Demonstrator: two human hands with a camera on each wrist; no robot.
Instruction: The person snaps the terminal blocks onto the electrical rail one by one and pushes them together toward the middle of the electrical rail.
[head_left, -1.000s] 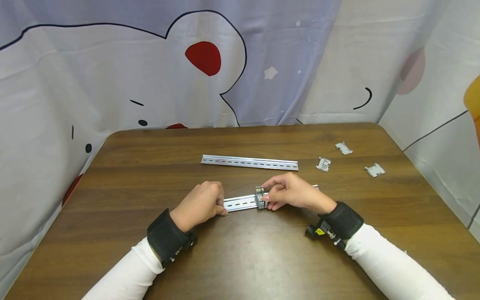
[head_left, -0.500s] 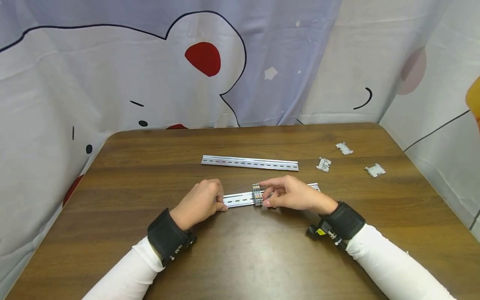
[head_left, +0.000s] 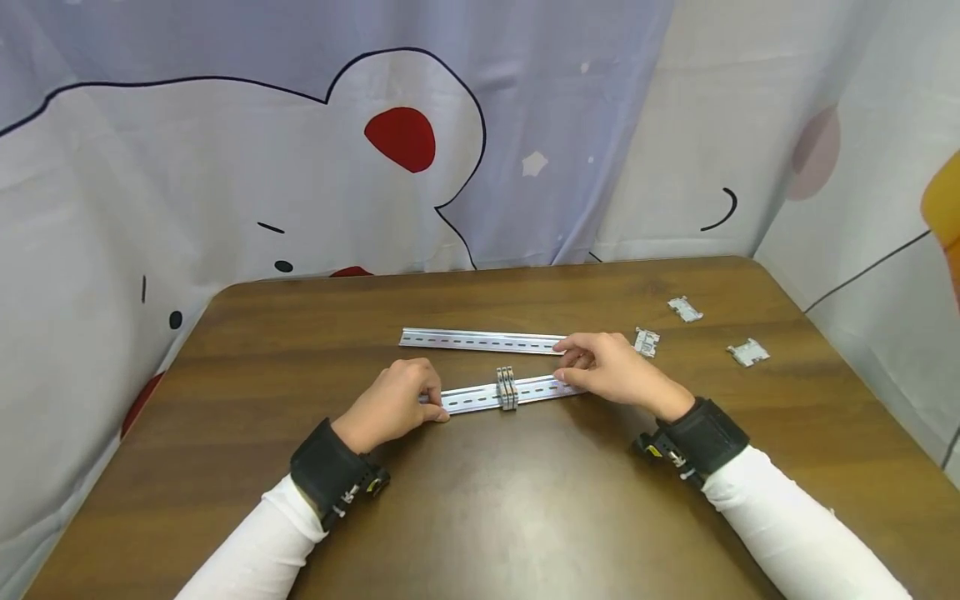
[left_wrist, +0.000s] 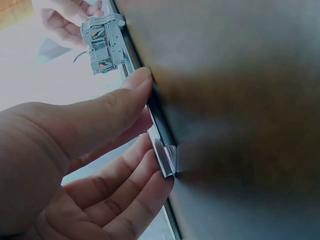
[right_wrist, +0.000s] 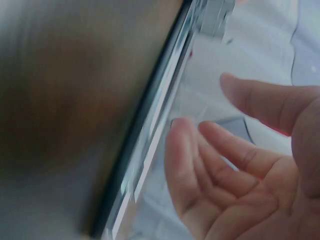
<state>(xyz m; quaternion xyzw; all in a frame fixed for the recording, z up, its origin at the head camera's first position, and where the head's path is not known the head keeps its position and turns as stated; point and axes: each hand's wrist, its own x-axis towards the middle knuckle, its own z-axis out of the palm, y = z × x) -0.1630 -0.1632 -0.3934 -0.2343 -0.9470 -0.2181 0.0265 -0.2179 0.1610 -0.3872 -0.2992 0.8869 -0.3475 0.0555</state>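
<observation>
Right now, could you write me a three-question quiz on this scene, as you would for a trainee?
1. True or false: the gray blocks sit on the near rail, not on the far rail.
2. Fill in the number: ___ separate pale pieces lie toward the right side of the table.
3. What does the left hand grip?
A) the far rail
B) the near rail
C) the gray blocks

Key: 1. True. 2. Three. 3. B.

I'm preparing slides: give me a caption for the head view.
Left hand grips a slotted metal rail bearing grey blocks; right hand nears.
</observation>
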